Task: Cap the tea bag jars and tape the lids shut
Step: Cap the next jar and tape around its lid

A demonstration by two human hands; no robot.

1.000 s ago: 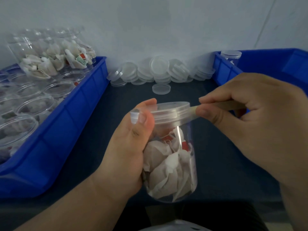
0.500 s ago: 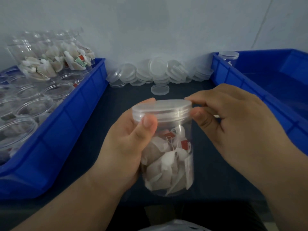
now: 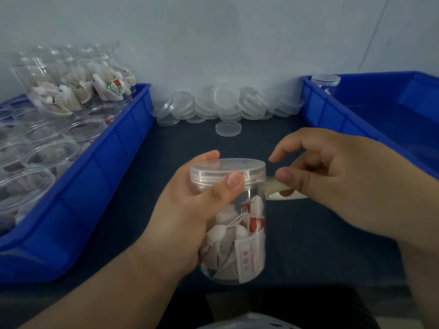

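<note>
My left hand (image 3: 190,217) grips a clear jar (image 3: 240,243) full of tea bags, upright in mid-air, thumb pressed on the rim of its clear lid (image 3: 228,170). My right hand (image 3: 337,181) is just right of the lid, thumb and finger pinching a strip of clear tape (image 3: 279,189) that runs from the lid's right edge. The rest of the tape in my right palm is hidden.
A blue bin (image 3: 102,176) on the left holds several open jars with tea bags. Loose clear lids (image 3: 223,104) pile against the back wall, with one lid (image 3: 228,128) apart on the dark table. A blue bin (image 3: 351,115) on the right holds one capped jar (image 3: 325,83).
The jar has turned in my left hand and sits lower. My right hand, pressed against the lid half a second ago, has pulled back to the right with tape stretched from the lid.
</note>
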